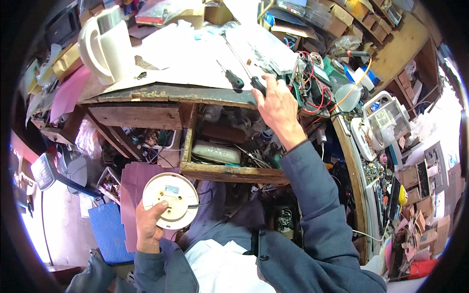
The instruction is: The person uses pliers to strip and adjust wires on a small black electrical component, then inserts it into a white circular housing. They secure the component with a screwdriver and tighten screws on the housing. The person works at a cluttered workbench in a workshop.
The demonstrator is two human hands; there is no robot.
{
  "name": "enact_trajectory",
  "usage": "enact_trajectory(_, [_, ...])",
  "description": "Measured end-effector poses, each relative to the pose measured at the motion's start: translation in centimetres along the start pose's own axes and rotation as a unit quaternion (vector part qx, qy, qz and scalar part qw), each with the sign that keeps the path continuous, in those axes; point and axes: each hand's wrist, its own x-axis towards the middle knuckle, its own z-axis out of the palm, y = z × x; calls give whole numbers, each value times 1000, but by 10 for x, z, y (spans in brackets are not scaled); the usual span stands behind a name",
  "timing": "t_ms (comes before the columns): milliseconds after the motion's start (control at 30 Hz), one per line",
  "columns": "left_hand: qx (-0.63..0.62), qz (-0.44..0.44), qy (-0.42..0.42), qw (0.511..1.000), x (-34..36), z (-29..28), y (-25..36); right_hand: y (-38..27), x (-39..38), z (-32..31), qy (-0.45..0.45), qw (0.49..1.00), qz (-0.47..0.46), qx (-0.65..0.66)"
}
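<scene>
My left hand (148, 223) grips a round cream kettle base (181, 195) over my lap, thumb on its underside. That underside shows a label and several screw holes, and a dark cord (199, 205) leaves its right side. At the desk's front edge my right hand (280, 108) has its fingers closed at the black handle of a long screwdriver (257, 84), whose shaft lies across the paper. A shorter screwdriver (235, 79) with a black handle rests just left of it. Farther left on the desk stands a cream electric kettle (114, 53).
Below the worktop an open wooden drawer (229, 172) holds tools and loose parts. Tangled test leads (312, 88) and a soldering iron (355, 53) lie right of my right hand. A clear plastic appliance (383, 122) stands farther right. Boxes and papers crowd the back.
</scene>
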Motion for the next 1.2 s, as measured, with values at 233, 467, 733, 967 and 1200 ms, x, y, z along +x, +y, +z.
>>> enact_trajectory(233, [-7,1,26,1000,-3,-15,3,20,31,15,-2,1000,-19,11])
enact_trajectory(467, [-13,28,54,998,5,-28,6,4,0,-88,47,900,54,430])
enact_trajectory(733, [-22,22,67,997,17,-36,4,6,-49,-124,-53,797,73,597])
enact_trajectory(967, [-12,31,71,997,21,-39,2,-16,-72,-118,-14,811,74,581])
enact_trajectory(1200, [-29,28,78,996,17,-34,6,-33,-76,-110,-8,843,84,531])
